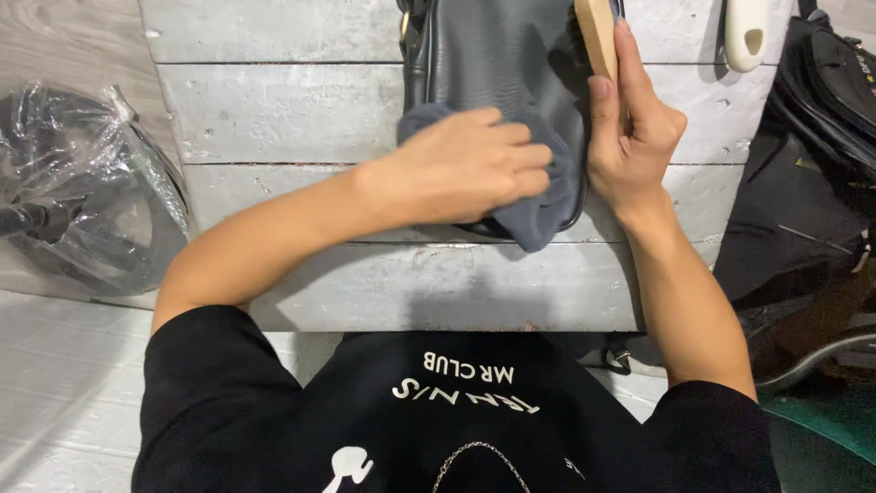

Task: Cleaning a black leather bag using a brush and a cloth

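Left hand (pixel 465 164) presses a crumpled grey cloth (pixel 538 215) onto the dark grey leather bag (pixel 493 55); at three o'clock, right hand (pixel 634 137) grips a pale wooden brush (pixel 598 36).

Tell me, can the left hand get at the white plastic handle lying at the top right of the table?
Probably not directly: the left hand presses a grey cloth, and the right hand with its wooden brush stands before the white handle.

Bag (pixel 493 64) on table (pixel 274 119); cloth (pixel 547 215) on bag; brush (pixel 598 36) right
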